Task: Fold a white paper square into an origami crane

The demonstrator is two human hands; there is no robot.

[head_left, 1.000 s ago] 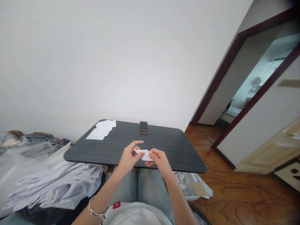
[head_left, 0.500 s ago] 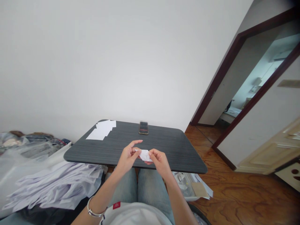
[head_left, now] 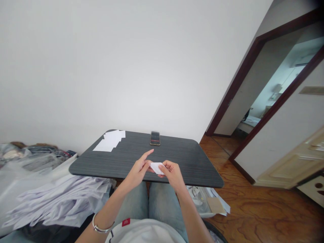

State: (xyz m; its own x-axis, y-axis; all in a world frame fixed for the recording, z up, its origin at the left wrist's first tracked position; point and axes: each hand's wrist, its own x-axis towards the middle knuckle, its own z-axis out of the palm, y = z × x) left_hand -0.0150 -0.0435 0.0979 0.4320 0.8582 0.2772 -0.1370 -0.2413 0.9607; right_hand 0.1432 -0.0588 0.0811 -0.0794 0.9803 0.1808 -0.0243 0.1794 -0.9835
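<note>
Left hand point(head_left: 138, 170) and right hand point(head_left: 173, 175) hold a small folded piece of white paper point(head_left: 157, 168) between them, over the near part of the table. The right hand's curled fingers point(head_left: 165, 165) pinch the paper's right end with a narrow grip. The left hand holds its left end close to the thumb, while the index finger point(head_left: 149, 155) stands out straight, pointing away from the paper and toward the far side of the table. Below the paper is a dark grey wood-grain tabletop point(head_left: 179, 162) with rounded corners. A loose, overlapping pile of white paper rectangles point(head_left: 108, 141) lies near its far left corner, and a black smartphone with a gold edge point(head_left: 155, 138) lies face up at the far edge. A silver bangle point(head_left: 100, 228) circles the left wrist, and light-blue denim jeans point(head_left: 164, 206) and a white T-shirt with a small red label point(head_left: 126, 222) show below the forearms. Pale, crumpled fabric point(head_left: 58, 202) is heaped at the lower left, a flat brown card point(head_left: 215, 205) lies at the lower right, and a polished wooden floor point(head_left: 255, 209) spreads beyond the table.
</note>
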